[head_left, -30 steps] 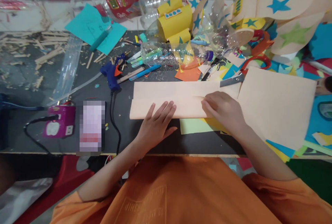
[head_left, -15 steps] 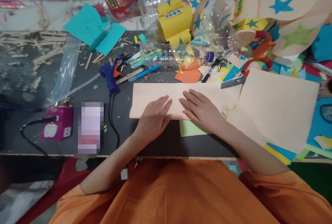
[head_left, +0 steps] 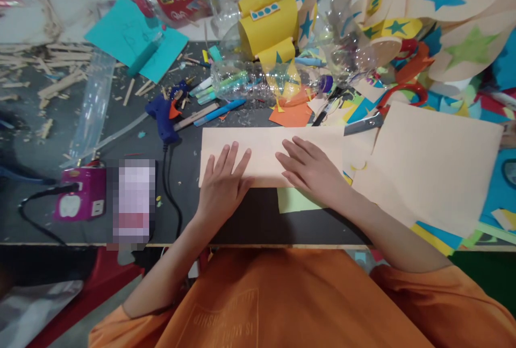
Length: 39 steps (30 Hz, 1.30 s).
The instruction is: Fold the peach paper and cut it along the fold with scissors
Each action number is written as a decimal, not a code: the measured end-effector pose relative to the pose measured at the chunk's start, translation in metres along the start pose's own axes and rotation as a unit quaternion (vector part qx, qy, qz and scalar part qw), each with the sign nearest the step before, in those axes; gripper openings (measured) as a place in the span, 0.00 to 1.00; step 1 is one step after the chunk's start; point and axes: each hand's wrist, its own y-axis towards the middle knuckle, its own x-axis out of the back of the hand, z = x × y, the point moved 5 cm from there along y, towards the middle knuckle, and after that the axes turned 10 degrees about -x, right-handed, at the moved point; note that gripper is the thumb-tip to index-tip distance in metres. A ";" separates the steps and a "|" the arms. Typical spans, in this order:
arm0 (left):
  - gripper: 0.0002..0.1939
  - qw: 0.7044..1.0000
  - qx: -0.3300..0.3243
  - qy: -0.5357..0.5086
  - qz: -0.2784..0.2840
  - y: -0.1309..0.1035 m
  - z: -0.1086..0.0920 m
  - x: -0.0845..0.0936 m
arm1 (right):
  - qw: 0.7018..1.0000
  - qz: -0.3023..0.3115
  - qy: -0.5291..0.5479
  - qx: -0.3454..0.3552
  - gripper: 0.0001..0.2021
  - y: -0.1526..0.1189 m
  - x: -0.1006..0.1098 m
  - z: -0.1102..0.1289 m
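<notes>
A folded strip of pale peach paper (head_left: 264, 149) lies lengthwise in front of me on the dark table. My left hand (head_left: 223, 181) rests flat on its left part, with the fingers spread. On the right part lies my right hand (head_left: 312, 168), palm down and fingers a little apart. Both hands press on the paper without gripping it. From under its near edge shows a light green piece of paper (head_left: 296, 201). A larger peach sheet (head_left: 431, 170) lies to the right, beside red-handled scissors (head_left: 365, 123) whose blades point toward the strip.
A blue glue gun (head_left: 162, 116) and markers (head_left: 220, 112) lie behind to the left. A phone (head_left: 134, 197) and a magenta power adapter (head_left: 80, 194) sit at the left. Clear plastic bottles (head_left: 242, 80), a yellow paper-wrapped bottle (head_left: 268, 25) and paper scraps (head_left: 292, 115) crowd the back.
My left hand has slid left along the paper and its fingers have spread wider. The strip's left end now lies flatter. My right hand has stayed nearly in place.
</notes>
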 end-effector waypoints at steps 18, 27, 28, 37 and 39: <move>0.26 1.000 0.008 -0.009 -0.015 -0.009 0.001 -0.006 | 1.000 0.014 0.000 0.019 0.22 -0.004 -0.002 -0.001; 0.27 0.999 0.048 -0.006 0.010 -0.005 0.007 -0.001 | 0.999 -0.021 -0.020 0.042 0.22 -0.005 -0.001 0.000; 0.27 0.999 0.048 -0.005 0.011 -0.005 0.008 -0.001 | 0.999 -0.023 -0.019 0.044 0.22 -0.005 -0.001 0.000; 0.28 0.998 0.054 -0.005 0.031 -0.004 0.009 -0.004 | 0.999 -0.023 0.003 0.030 0.22 -0.007 -0.003 -0.003; 0.28 0.998 0.056 -0.004 0.030 -0.004 0.010 -0.004 | 0.999 -0.030 -0.001 0.035 0.22 -0.007 -0.003 -0.003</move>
